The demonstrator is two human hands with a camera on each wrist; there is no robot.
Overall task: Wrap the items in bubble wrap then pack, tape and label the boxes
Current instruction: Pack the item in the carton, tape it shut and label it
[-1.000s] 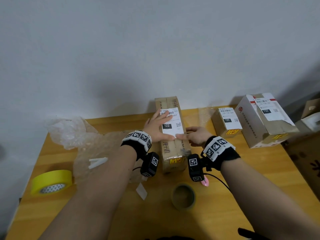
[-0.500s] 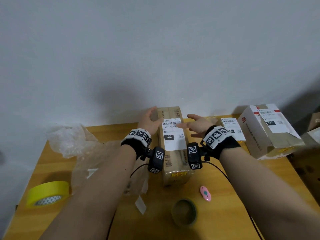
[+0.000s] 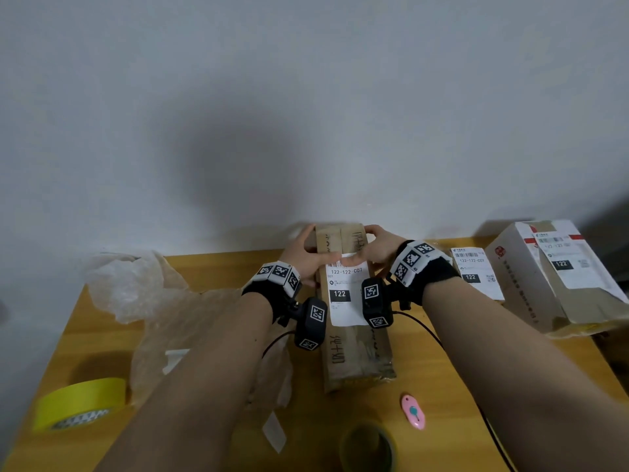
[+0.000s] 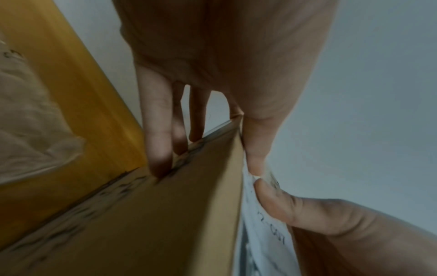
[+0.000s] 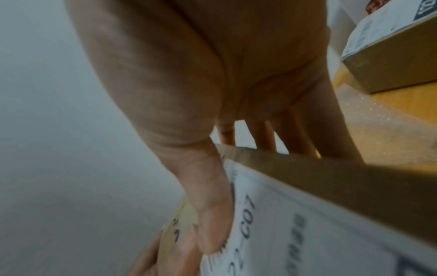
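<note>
A long brown cardboard box lies lengthwise in the middle of the wooden table, with a white "122" shipping label stuck on its top. My left hand straddles the box's left top edge near the far end. Its fingers run down the side and its thumb lies on the label's top edge. My right hand mirrors it on the right edge. In the left wrist view my left hand clamps that edge. In the right wrist view my right hand has its thumb on the label.
Crumpled bubble wrap covers the table's left. A yellow tape roll sits front left, a brown tape roll and a pink cutter front centre. Two labelled boxes stand at the right. The wall is close behind.
Both hands have slid from the label's near part up to its far edge and now straddle the box's sides. The head view has tilted upward.
</note>
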